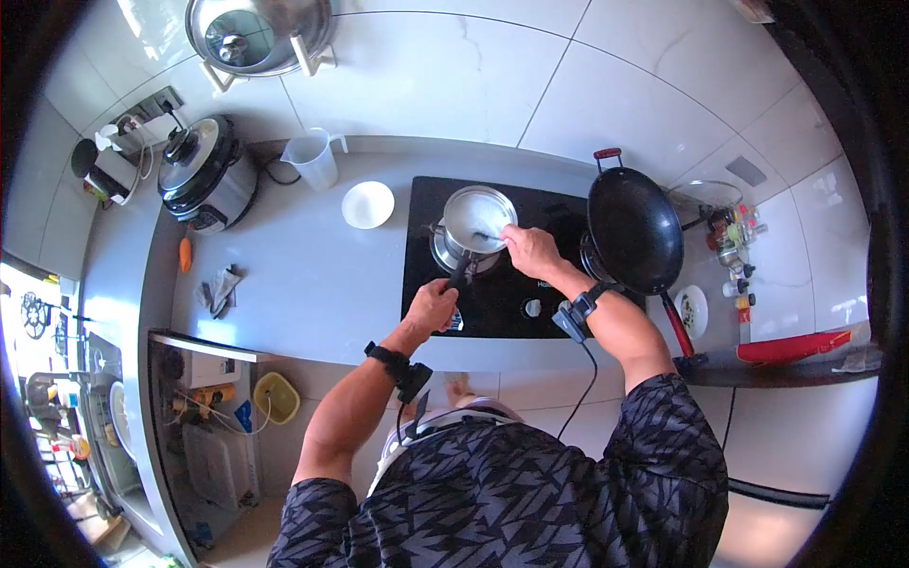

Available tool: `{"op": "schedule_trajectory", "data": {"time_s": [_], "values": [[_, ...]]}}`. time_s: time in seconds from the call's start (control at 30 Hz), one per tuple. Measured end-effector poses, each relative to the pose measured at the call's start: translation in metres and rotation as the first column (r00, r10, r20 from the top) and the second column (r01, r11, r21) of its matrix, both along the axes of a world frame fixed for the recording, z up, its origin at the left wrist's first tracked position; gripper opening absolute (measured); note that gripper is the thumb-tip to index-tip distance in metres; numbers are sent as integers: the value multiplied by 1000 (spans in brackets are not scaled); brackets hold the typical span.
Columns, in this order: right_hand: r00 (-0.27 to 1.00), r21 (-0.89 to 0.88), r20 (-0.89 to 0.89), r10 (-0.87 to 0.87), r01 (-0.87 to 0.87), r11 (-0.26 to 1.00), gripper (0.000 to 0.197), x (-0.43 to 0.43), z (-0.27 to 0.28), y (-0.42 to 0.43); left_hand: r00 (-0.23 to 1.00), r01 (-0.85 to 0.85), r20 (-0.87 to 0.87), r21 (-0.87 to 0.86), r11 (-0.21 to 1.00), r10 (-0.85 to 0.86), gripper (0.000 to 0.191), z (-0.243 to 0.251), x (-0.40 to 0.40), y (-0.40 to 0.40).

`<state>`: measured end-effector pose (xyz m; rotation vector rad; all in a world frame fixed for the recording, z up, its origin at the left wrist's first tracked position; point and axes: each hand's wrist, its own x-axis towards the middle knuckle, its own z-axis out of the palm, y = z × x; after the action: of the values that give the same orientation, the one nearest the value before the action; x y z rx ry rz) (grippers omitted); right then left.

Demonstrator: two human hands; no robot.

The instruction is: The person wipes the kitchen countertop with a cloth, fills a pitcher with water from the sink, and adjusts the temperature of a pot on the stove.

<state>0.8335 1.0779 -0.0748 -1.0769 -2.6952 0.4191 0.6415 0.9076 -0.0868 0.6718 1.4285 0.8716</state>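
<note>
A small metal saucepan (480,220) sits over the left burner of a black glass gas hob (490,305), with whitish contents inside. My left hand (431,307) grips its black handle (460,271), which points toward me. At the pan's right rim, my right hand (529,250) holds a thin utensil (488,236) whose dark end dips into the pan; its kind is hard to make out. A white bowl (368,205) stands on the counter just left of the hob.
A black wok (634,231) covers the right burner, its red handle (678,326) reaching toward the front edge. Left are a plastic measuring jug (314,160), an electric pressure cooker (207,177), a carrot (185,255) and a crumpled cloth (221,291). Seasoning bottles (735,248) and a plate (691,311) stand right.
</note>
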Motion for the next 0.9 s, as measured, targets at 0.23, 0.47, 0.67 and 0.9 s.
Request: {"op": "schedule_trajectory", "data": {"time_s": [0.23, 0.47, 0.67, 0.9], "values": [[991, 109, 66, -120, 112, 988, 12, -1, -3, 27, 1000, 4, 6, -4, 1000, -4, 19, 3, -1, -1], [983, 37, 93, -155, 153, 988, 14, 0, 1, 31, 1000, 1, 10, 8, 1000, -1, 18, -3, -3, -3], [994, -77, 21, -105, 107, 991, 15, 3, 2, 12, 1000, 16, 4, -35, 999, -16, 20, 0, -4, 1], [989, -275, -124, -85, 48, 960, 15, -11, -13, 3, 1000, 3, -15, -28, 1000, -4, 18, 4, 1, 0]]}}
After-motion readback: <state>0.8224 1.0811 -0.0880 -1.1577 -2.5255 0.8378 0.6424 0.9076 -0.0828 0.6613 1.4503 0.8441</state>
